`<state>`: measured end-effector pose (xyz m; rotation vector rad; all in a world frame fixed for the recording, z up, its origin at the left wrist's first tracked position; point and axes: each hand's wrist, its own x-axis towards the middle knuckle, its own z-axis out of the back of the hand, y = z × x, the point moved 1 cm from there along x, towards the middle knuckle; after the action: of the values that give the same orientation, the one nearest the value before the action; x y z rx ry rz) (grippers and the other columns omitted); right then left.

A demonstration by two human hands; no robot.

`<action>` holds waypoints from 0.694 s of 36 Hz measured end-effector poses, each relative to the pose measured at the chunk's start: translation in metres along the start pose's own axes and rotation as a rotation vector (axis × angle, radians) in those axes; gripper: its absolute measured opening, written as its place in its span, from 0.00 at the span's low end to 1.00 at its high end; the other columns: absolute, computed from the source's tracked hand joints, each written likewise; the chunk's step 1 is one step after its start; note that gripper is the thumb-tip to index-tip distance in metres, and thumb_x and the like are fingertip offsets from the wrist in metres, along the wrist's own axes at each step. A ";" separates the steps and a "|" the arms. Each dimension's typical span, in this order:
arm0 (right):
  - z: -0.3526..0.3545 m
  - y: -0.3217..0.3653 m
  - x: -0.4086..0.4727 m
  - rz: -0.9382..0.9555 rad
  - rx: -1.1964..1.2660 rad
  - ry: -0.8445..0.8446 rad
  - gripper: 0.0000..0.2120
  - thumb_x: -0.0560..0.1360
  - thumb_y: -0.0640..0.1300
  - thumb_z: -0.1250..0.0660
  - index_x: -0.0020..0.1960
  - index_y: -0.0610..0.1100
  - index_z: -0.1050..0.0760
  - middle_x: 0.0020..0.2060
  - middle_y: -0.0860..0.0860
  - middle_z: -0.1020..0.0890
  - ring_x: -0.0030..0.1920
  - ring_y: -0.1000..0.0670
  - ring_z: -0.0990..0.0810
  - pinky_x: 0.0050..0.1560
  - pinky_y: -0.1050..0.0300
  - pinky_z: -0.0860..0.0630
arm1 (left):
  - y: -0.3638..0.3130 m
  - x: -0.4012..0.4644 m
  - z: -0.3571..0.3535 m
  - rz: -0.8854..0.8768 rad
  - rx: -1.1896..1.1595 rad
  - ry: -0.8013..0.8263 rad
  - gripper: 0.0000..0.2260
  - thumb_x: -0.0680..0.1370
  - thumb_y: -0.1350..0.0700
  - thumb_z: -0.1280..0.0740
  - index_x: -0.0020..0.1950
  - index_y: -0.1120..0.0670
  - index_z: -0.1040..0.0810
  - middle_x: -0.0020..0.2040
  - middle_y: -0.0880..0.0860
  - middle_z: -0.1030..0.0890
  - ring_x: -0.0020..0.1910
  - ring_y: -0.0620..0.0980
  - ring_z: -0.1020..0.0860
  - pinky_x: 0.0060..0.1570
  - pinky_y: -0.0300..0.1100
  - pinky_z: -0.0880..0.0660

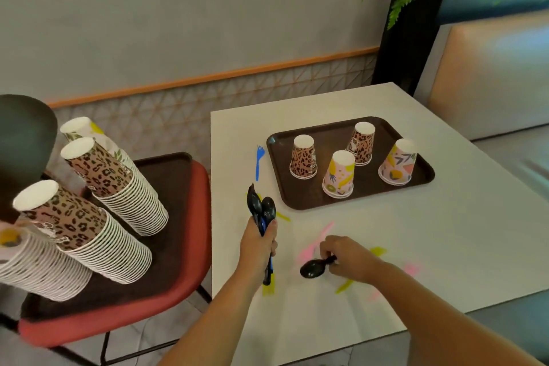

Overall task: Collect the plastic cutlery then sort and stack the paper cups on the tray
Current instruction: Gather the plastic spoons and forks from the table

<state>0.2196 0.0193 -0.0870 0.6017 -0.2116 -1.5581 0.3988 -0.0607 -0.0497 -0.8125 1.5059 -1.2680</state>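
Both bare forearms reach forward over the tabletop (445, 246). The left hand (258, 246) stands upright in a fist — fingers wrapped round a bundle of cutlery (261, 211). The right hand (349, 257) is lower, palm down, fingers curled — pinching a black spoon (313, 268) by its handle.

Motion blur smears the pink and yellow plastic cutlery (319, 239) on the white counter (445, 246); the tall patterned paper-cup stack (38, 261) at nine o'clock runs past the frame edge.

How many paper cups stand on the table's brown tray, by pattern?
Leopard-print paper cups: 2
Pink fruit-print paper cups: 2
Total on the brown plastic tray: 4, all upside down, unstacked.
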 end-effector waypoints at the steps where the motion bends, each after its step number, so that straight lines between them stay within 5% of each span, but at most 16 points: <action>1: 0.001 -0.001 0.002 0.006 -0.001 -0.014 0.08 0.69 0.34 0.37 0.48 0.38 0.26 0.41 0.49 0.29 0.44 0.47 0.28 0.42 0.61 0.36 | -0.001 0.000 -0.001 -0.008 0.017 0.001 0.02 0.80 0.61 0.39 0.51 0.55 0.30 0.32 0.51 0.33 0.25 0.46 0.36 0.26 0.36 0.35; 4: 0.003 -0.003 0.009 0.030 0.037 -0.052 0.10 0.69 0.35 0.36 0.51 0.39 0.27 0.43 0.49 0.31 0.43 0.50 0.30 0.42 0.62 0.38 | -0.006 -0.002 -0.003 -0.039 0.091 0.004 0.05 0.78 0.61 0.36 0.53 0.54 0.29 0.30 0.50 0.31 0.25 0.46 0.34 0.26 0.36 0.33; 8: 0.007 -0.005 0.023 0.046 0.060 -0.037 0.17 0.68 0.39 0.30 0.55 0.45 0.28 0.47 0.54 0.34 0.45 0.53 0.28 0.48 0.60 0.30 | -0.013 -0.002 -0.005 -0.087 0.220 -0.025 0.09 0.77 0.60 0.34 0.56 0.52 0.28 0.31 0.49 0.28 0.28 0.48 0.31 0.28 0.37 0.32; 10: 0.006 -0.003 0.028 0.036 0.059 0.003 0.19 0.68 0.42 0.28 0.57 0.47 0.28 0.49 0.55 0.34 0.47 0.51 0.26 0.52 0.56 0.27 | -0.012 0.000 -0.004 -0.085 0.212 -0.052 0.05 0.77 0.60 0.34 0.50 0.52 0.27 0.31 0.50 0.28 0.28 0.48 0.32 0.30 0.40 0.32; 14: 0.000 -0.001 0.034 -0.019 0.027 0.026 0.13 0.72 0.46 0.31 0.55 0.46 0.27 0.49 0.53 0.34 0.50 0.47 0.24 0.51 0.55 0.27 | -0.003 0.001 -0.004 -0.029 0.212 -0.094 0.12 0.75 0.62 0.33 0.36 0.55 0.33 0.27 0.50 0.31 0.26 0.49 0.33 0.31 0.41 0.33; 21: 0.000 -0.004 0.042 -0.044 -0.052 -0.037 0.08 0.76 0.40 0.39 0.55 0.43 0.27 0.54 0.47 0.26 0.54 0.46 0.26 0.53 0.56 0.31 | 0.005 0.008 -0.011 -0.018 0.206 -0.125 0.12 0.75 0.61 0.32 0.36 0.55 0.34 0.27 0.50 0.32 0.25 0.47 0.33 0.28 0.33 0.33; 25: 0.010 0.003 0.041 -0.173 0.131 -0.196 0.06 0.76 0.39 0.39 0.50 0.43 0.24 0.44 0.47 0.25 0.50 0.45 0.25 0.43 0.57 0.35 | 0.005 0.011 -0.018 0.009 0.149 -0.136 0.11 0.76 0.57 0.32 0.37 0.55 0.32 0.27 0.51 0.31 0.27 0.49 0.33 0.33 0.40 0.32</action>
<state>0.2183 -0.0231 -0.0867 0.5805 -0.4217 -1.7824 0.3791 -0.0637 -0.0569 -0.7768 1.2897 -1.2764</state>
